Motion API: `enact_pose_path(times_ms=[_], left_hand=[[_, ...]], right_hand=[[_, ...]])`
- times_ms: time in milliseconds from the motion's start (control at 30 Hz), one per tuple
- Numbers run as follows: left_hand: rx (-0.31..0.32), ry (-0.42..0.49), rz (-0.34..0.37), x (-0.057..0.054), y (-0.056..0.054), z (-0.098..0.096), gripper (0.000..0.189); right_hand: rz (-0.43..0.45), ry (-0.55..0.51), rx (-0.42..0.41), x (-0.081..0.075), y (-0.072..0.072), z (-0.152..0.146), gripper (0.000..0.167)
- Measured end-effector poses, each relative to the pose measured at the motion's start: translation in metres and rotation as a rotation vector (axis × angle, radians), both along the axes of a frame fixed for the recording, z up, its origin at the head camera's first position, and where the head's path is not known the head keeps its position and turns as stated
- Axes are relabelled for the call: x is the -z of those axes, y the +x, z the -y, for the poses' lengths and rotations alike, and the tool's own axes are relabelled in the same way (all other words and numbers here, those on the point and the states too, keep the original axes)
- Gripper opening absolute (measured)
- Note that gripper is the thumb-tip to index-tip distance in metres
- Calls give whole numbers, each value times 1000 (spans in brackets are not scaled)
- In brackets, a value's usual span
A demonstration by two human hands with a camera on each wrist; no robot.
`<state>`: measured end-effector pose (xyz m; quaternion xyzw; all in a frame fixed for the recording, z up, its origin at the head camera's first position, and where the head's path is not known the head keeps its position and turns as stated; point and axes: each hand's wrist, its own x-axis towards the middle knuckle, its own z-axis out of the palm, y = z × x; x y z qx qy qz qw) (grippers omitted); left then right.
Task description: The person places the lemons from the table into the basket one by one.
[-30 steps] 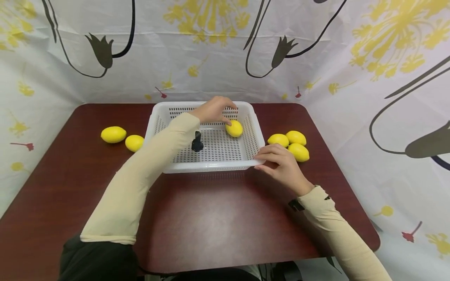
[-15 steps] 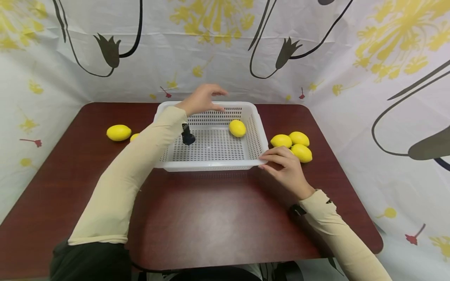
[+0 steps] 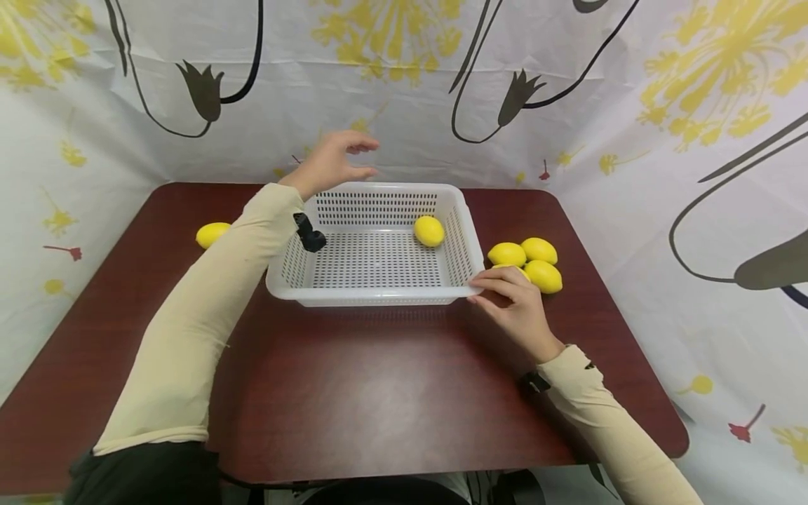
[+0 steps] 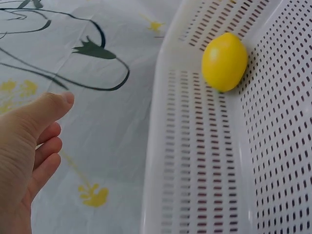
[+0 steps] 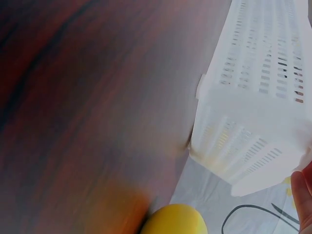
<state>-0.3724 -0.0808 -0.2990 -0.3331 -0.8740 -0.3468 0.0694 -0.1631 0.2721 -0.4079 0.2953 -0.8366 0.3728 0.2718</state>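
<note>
A white perforated plastic basket [image 3: 372, 297] stands on the table with one lemon [image 3: 429, 231] lying in its right part. My left hand [image 3: 331, 163] hovers over the basket's back left rim, its fingers loosely bent and holding nothing. In the left wrist view, that hand [image 4: 29, 156] appears beside the rim, apart from the lemon [image 4: 224, 62]. My right hand [image 3: 514, 308] pinches the front right corner of the basket between thumb and fingers. Only the fingertips [image 5: 301, 195] show at that corner in the right wrist view.
Several lemons [image 3: 543, 276] cluster right of the basket, one partly hidden by my right hand. Another lemon [image 3: 211, 233] lies at the left, partly covered by my left sleeve. A patterned white cloth [image 3: 404, 105] hangs behind the dark wooden table [image 3: 353, 393].
My left hand has let go of the lemon in the basket and moved up and left, away from it. The right hand keeps its grip on the corner.
</note>
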Motion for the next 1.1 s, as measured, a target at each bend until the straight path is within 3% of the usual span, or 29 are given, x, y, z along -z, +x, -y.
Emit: enact_pose_path(times_ms=[300,533,900,1100], left_hand=[[-33,68,-75,-4,5,32,47],[-65,76,-81,-3,9,56,48],[-168,78,-106,4,21,103,51],[-207,69,-136,10,33,125,51]], right_hand=[[-16,-5,5,-1,0,1,45],[-24,-3,10,2,0,1,44],[-23,-9,11,1,1,3,45],[-22,-4,11,1,1,6,45]])
